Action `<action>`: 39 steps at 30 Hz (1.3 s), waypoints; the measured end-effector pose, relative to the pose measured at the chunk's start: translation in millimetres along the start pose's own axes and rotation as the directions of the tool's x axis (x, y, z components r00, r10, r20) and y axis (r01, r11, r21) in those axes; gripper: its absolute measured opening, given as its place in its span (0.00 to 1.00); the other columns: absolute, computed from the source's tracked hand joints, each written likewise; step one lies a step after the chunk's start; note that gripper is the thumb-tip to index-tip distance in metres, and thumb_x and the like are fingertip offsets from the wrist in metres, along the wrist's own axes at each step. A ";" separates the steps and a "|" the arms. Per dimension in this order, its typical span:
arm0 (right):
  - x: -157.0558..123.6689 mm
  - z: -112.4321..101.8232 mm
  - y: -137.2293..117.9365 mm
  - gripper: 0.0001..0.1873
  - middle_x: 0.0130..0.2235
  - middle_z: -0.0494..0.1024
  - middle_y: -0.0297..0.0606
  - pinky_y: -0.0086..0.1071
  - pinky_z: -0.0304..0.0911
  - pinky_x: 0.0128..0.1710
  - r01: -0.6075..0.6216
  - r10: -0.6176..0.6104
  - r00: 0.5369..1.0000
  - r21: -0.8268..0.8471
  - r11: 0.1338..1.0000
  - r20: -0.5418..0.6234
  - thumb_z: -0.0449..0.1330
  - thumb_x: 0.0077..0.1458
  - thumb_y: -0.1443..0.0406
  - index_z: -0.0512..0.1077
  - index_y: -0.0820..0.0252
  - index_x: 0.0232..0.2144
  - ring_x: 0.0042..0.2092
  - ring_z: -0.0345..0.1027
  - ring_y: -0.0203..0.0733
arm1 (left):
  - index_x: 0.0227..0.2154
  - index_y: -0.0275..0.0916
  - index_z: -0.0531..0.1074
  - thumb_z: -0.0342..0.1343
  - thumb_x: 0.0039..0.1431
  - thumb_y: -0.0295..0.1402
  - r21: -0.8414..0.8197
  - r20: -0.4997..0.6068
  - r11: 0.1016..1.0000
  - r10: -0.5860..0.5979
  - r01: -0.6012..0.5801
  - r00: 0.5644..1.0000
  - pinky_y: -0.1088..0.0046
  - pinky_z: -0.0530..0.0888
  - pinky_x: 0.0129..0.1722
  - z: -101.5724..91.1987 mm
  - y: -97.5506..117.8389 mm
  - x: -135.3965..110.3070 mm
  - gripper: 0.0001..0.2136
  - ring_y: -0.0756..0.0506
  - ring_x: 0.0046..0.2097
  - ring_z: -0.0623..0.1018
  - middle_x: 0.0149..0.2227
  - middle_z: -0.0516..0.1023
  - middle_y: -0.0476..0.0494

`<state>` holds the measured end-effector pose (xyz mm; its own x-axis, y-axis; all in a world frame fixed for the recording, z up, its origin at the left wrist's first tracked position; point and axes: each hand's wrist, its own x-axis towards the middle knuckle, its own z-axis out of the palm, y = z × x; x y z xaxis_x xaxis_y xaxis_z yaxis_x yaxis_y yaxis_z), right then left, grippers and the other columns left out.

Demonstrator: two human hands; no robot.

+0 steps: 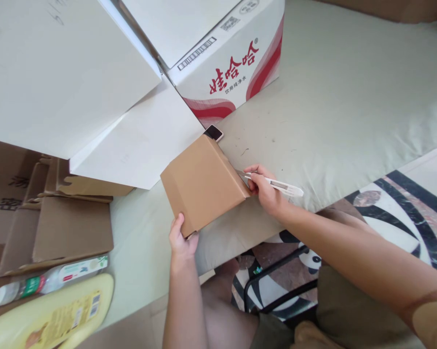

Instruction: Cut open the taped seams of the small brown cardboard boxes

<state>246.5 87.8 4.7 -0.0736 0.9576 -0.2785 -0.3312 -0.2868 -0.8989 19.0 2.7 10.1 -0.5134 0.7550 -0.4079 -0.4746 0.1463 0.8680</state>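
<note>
A brown cardboard box (203,184) is tilted above the pale cloth in front of me. My left hand (182,237) grips its near left corner, the thumb on top and the other fingers hidden underneath. In my right hand (265,188) is a white utility knife (285,188), held between thumb and fingers. Its blade end points left at the box's right edge; whether the blade touches the cardboard I cannot tell. Just beyond the box's far corner lies a small dark-screened device (214,132), partly covered by the box.
A white carton with red lettering (236,72) stands at the back, its white flaps (131,131) spreading left. Folded brown cardboard (72,228), a plastic bottle (51,278) and a yellow jug (58,310) are at left. Pale cloth (349,97) covers the surface; patterned floor shows below.
</note>
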 end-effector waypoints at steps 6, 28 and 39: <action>0.9 -0.3 2.3 0.11 0.19 0.61 0.25 0.32 0.49 0.24 0.012 -0.012 1.000 -0.001 1.000 0.001 0.54 0.46 0.57 0.68 0.54 0.33 0.23 0.54 0.36 | 0.33 0.37 0.78 0.70 0.38 0.38 -0.018 -0.046 1.000 -0.021 0.020 0.999 0.72 0.76 0.32 0.2 0.0 0.3 0.17 0.46 0.31 0.81 0.32 0.82 0.46; 2.1 -2.5 6.2 0.09 0.20 0.61 0.26 0.34 0.49 0.26 0.032 -0.031 0.999 -0.051 0.998 0.017 0.54 0.49 0.58 0.68 0.53 0.34 0.24 0.55 0.38 | 0.34 0.40 0.79 0.69 0.43 0.39 -0.009 -0.002 1.000 0.003 -0.003 1.000 0.74 0.75 0.31 -1.1 -5.6 0.9 0.14 0.47 0.33 0.81 0.33 0.83 0.47; 1.7 -4.2 10.5 0.08 0.21 0.61 0.27 0.34 0.49 0.27 0.052 -0.050 0.998 -0.059 0.997 0.026 0.53 0.52 0.61 0.69 0.53 0.35 0.25 0.56 0.38 | 0.34 0.40 0.79 0.69 0.42 0.39 -0.011 -0.036 1.000 0.016 -0.016 0.999 0.74 0.74 0.32 0.4 -6.3 -0.1 0.15 0.47 0.33 0.81 0.34 0.83 0.48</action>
<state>246.8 86.4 -6.6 -0.0810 0.9712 -0.2240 -0.2785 -0.2378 -0.9305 22.4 1.9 4.8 -0.5466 0.7335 -0.4040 -0.4742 0.1266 0.8713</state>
